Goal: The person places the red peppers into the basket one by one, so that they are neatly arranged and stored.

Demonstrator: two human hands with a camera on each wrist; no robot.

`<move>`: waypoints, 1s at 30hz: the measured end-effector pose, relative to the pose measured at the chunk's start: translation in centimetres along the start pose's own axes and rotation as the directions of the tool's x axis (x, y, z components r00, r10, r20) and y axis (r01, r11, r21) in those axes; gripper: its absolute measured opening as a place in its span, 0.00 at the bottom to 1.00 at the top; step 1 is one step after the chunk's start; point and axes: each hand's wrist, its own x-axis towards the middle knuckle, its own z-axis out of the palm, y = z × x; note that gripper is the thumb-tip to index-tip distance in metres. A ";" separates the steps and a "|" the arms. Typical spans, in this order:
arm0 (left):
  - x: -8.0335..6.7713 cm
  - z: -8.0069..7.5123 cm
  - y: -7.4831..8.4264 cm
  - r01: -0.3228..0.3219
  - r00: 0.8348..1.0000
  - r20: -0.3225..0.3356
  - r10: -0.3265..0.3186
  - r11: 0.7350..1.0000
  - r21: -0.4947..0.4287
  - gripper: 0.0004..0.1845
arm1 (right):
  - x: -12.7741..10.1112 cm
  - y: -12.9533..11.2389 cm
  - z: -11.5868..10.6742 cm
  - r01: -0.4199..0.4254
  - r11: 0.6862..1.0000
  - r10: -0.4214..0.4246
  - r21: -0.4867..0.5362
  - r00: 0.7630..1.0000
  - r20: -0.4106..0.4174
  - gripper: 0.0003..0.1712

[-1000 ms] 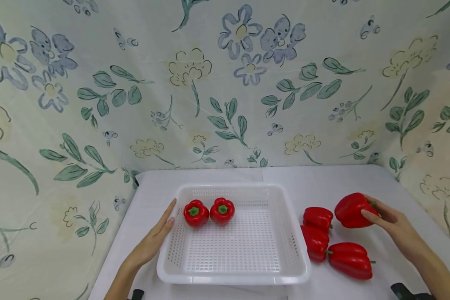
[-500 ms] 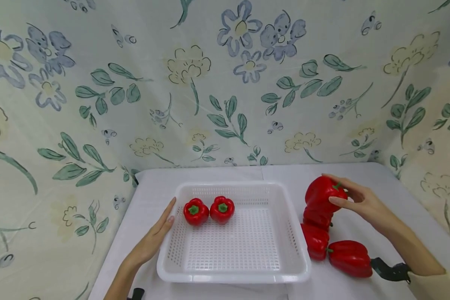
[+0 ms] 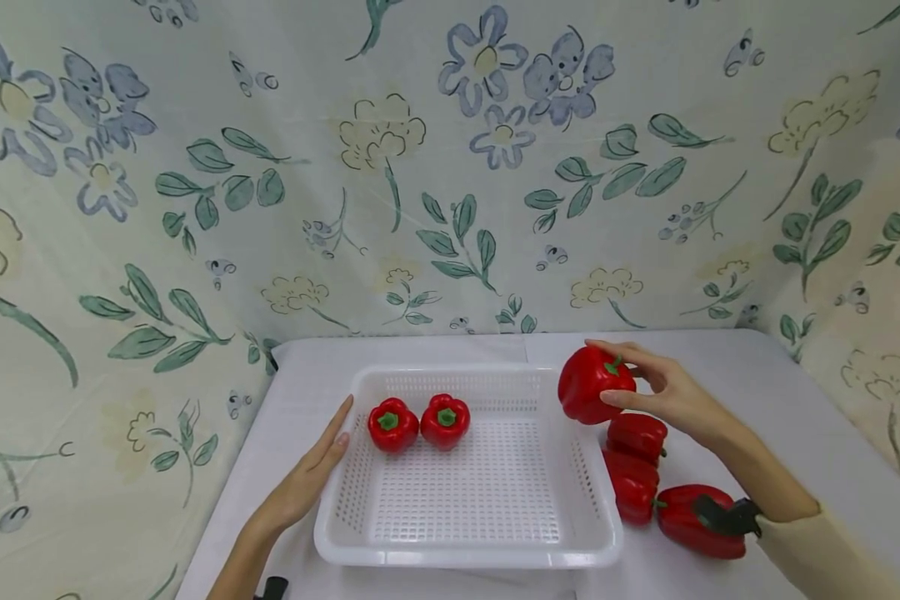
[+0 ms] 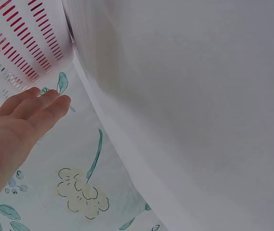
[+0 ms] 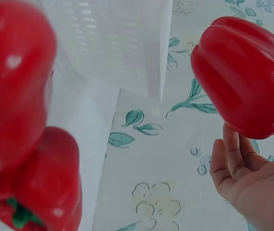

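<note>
Across the head view, a shallow white perforated plastic basket sits on a white-covered table before a flower-printed cloth. At its far left stand two glossy red bell peppers with green stems up, side by side, apparently set on their bases so that they stay upright. The person's left hand lies with long, straight fingers along the basket's left wall, gripping nothing; it probably steadies the basket. The right hand holds a single red bell pepper between thumb and fingers near its stem end, a hold that seems to leave the blunt end free. This pepper is raised and tilted at the basket's far right corner, though how much of it lies inside the rim is hard to judge. Three loose red bell peppers lie on their sides just right of the basket, within easy reach of that hand. A black strap-like device on the right wrist partly covers the nearest one.

From the left wrist, the extended fingers appear beside the slotted wall, with red showing through the slots.

From the right wrist, the held pepper hangs well apart from the loose ones at left; some fingers curl below it, while the thumb's contact cannot be seen.
</note>
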 end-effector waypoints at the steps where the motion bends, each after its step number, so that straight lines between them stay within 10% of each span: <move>1: 0.0 0.0 0.0 0.000 1.000 -0.002 0.000 1.000 0.000 0.31 | 0.3 -0.1 0.3 0.000 1.000 0.000 0.004 1.000 0.004 0.46; 30: -0.1 0.1 -0.1 0.001 1.000 -0.008 -0.002 1.000 -0.015 0.31 | 6.2 -1.8 7.6 -0.112 0.991 0.128 -0.079 0.962 0.241 0.45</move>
